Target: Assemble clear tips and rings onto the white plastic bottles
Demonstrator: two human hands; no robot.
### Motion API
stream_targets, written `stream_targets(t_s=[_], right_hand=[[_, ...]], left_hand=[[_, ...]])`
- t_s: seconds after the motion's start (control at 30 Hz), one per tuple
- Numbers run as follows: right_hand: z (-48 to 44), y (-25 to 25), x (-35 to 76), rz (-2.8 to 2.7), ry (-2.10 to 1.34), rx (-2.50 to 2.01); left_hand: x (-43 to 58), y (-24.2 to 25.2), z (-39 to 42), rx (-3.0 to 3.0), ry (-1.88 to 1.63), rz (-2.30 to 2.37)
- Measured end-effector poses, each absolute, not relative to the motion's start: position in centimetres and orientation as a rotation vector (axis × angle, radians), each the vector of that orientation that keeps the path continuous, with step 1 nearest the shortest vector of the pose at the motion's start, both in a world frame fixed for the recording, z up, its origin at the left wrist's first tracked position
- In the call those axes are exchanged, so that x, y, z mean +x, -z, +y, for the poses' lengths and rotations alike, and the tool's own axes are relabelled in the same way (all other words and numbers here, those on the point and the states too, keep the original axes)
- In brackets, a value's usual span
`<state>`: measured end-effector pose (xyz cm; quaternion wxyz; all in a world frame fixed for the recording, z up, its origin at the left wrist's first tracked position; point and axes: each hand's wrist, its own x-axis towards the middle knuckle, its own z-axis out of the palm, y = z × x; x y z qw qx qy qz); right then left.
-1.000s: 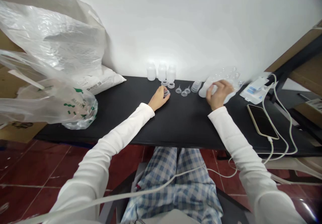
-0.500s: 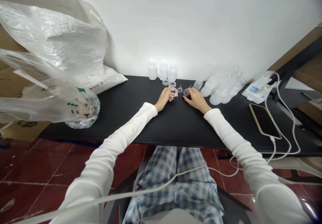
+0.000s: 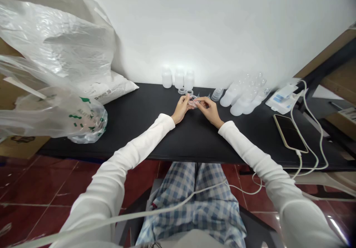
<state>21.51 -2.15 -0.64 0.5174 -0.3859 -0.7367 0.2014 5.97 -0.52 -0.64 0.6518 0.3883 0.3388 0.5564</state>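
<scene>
Above the black bench (image 3: pixel 191 140), the left hand (image 3: pixel 181 108) keeps its grip closed on a clear ring (image 3: pixel 191 102); the right hand (image 3: pixel 210 110) meets it from the right, though whether its grip pinches anything, I cannot tell. Three translucent bottles (image 3: pixel 179 78) stand at the far side.

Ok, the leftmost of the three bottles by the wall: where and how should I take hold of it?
Probably around its body, from the front left: the leftmost bottle stands upright with the wall behind and the middle bottle close on its right.
</scene>
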Motion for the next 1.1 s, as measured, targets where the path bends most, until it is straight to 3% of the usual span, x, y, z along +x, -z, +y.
stream_targets(t_s=[1.1], right_hand=[[-0.9,2.1,19.8,-1.653,-0.851,-0.968]], left_hand=[[5.6,1.6,-0.7,1.252,-1.209,0.816]])
